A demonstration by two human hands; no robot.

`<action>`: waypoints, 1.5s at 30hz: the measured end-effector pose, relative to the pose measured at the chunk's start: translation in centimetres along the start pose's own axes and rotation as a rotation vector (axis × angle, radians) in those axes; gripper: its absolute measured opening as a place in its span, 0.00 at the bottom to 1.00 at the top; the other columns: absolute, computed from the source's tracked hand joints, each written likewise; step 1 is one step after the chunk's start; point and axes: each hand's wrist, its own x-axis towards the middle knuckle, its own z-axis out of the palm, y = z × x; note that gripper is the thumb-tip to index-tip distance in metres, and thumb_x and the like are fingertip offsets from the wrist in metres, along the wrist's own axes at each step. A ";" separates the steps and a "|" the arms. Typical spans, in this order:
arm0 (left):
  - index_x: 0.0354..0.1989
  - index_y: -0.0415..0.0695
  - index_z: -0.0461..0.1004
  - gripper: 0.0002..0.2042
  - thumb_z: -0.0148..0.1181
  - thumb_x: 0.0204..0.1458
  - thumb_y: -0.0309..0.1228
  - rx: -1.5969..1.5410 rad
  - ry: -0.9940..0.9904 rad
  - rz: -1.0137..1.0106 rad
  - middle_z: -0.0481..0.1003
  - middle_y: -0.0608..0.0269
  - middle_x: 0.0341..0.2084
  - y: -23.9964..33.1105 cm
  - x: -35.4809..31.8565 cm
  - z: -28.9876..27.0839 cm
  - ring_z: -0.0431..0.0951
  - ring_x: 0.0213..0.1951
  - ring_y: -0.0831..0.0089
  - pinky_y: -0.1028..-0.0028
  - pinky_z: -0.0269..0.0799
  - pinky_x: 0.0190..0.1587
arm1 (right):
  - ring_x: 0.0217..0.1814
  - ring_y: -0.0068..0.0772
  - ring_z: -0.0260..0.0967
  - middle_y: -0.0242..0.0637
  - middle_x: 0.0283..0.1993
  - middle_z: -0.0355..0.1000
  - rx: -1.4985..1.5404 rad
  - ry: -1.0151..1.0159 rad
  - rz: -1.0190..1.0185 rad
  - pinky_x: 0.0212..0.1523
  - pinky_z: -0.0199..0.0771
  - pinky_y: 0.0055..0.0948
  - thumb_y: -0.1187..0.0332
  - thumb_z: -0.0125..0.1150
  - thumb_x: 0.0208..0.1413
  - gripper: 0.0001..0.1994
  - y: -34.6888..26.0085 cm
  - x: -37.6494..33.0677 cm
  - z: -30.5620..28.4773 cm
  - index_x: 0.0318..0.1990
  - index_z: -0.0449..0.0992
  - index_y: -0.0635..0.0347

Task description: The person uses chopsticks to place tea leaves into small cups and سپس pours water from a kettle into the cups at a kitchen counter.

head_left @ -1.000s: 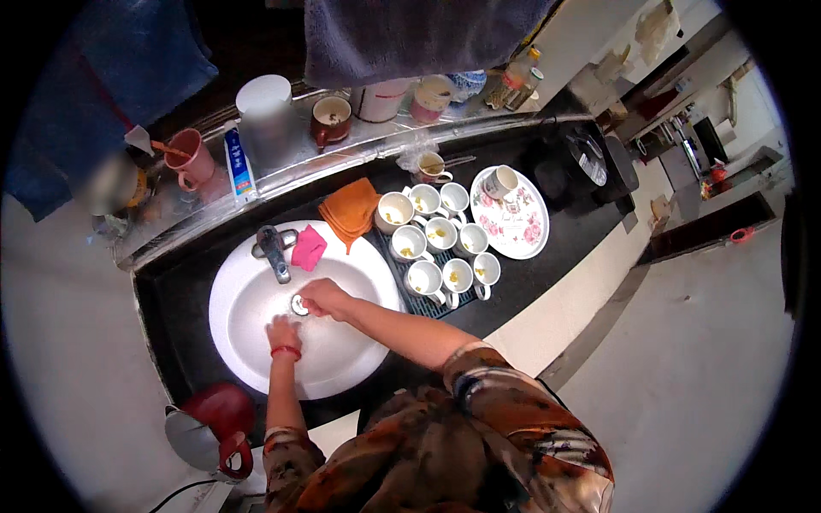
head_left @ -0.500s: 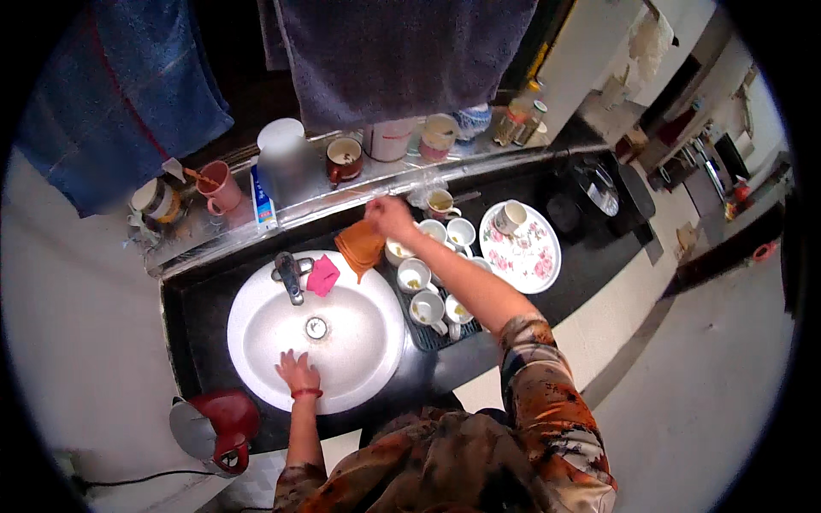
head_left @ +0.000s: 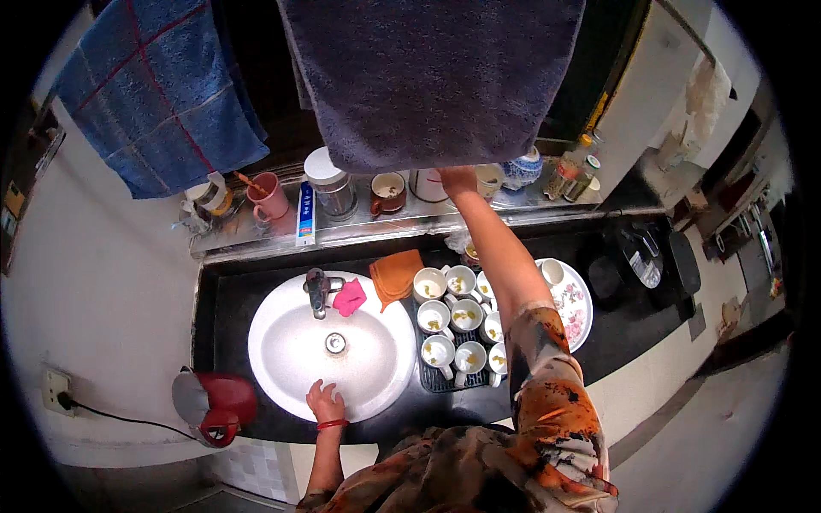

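Observation:
My left hand [head_left: 325, 403] is held low over the front rim of the white oval sink [head_left: 278, 376], its fingers apart and nothing in them. My right hand [head_left: 457, 179] stretches far forward to the ledge, at the lower edge of the dark grey towel [head_left: 436, 85]. That towel hides its fingers; a white tub [head_left: 425, 186] stands just left of it. Under my right forearm, several white cups [head_left: 438, 349] with yellow-green bits inside crowd a black ribbed tray [head_left: 440, 383]. An orange-brown cloth [head_left: 396, 275] lies between sink and cups. A pink cloth [head_left: 349, 297] rests beside the faucet [head_left: 318, 295].
At right, a flowered plate [head_left: 575, 329] carries one cup [head_left: 552, 272]. A red kettle [head_left: 231, 402] stands at left. Along the ledge are a glass jar [head_left: 338, 195], a brown mug [head_left: 388, 195], a pink mug [head_left: 268, 198] and bottles [head_left: 569, 171]. A blue towel [head_left: 162, 103] hangs at left.
My right hand has moved forward and right, from above the orange-brown cloth and cups to the ledge by the towel. My left hand stays low over the sink. The view has tilted upward.

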 end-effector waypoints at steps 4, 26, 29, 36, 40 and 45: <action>0.37 0.44 0.72 0.18 0.60 0.31 0.26 -0.100 -0.049 -0.122 0.65 0.47 0.44 0.9 -0.1 -0.4 0.63 0.48 0.53 0.59 0.55 0.52 | 0.41 0.48 0.67 0.47 0.36 0.70 0.249 -0.026 0.238 0.41 0.64 0.43 0.60 0.50 0.49 0.16 -1.7 -3.9 -4.1 0.43 0.67 0.57; 0.60 0.47 0.48 0.35 0.28 0.49 0.59 -2.687 -0.814 -0.616 0.53 0.52 0.57 7.2 9.6 -3.3 0.54 0.58 0.54 0.52 0.49 0.57 | 0.22 0.38 0.62 0.36 0.19 0.60 0.545 -0.096 -0.623 0.20 0.63 0.33 0.76 0.52 0.37 0.15 -16.5 -31.5 -16.5 0.38 0.66 0.59; 0.58 0.45 0.52 0.33 0.28 0.50 0.57 -2.605 -0.814 -0.226 0.55 0.51 0.56 5.9 8.4 -3.2 0.57 0.56 0.56 0.58 0.52 0.57 | 0.22 0.36 0.62 0.37 0.20 0.59 0.525 -0.141 -0.697 0.18 0.62 0.32 0.75 0.51 0.38 0.16 -18.7 -32.9 -16.8 0.40 0.67 0.59; 0.58 0.45 0.52 0.33 0.28 0.51 0.56 -2.577 -0.705 -0.179 0.56 0.51 0.55 2.5 5.9 -3.9 0.57 0.56 0.56 0.58 0.53 0.57 | 0.21 0.38 0.61 0.38 0.20 0.58 0.577 -0.146 -0.886 0.18 0.62 0.32 0.75 0.52 0.39 0.16 -21.6 -34.5 -20.3 0.41 0.66 0.59; 0.58 0.45 0.52 0.32 0.29 0.51 0.56 -2.480 -0.570 -0.415 0.56 0.51 0.55 2.8 6.8 -3.5 0.58 0.56 0.56 0.58 0.53 0.57 | 0.24 0.40 0.64 0.39 0.22 0.62 0.537 -0.212 -0.683 0.23 0.66 0.32 0.73 0.53 0.42 0.16 -21.7 -33.2 -18.1 0.43 0.65 0.60; 0.57 0.44 0.54 0.31 0.32 0.50 0.54 -2.349 -0.412 -0.576 0.57 0.51 0.54 2.6 4.5 -5.6 0.58 0.55 0.56 0.58 0.51 0.57 | 0.25 0.40 0.67 0.40 0.21 0.66 0.617 -0.443 -0.497 0.24 0.68 0.35 0.71 0.53 0.44 0.19 -21.8 -33.5 -19.0 0.47 0.64 0.58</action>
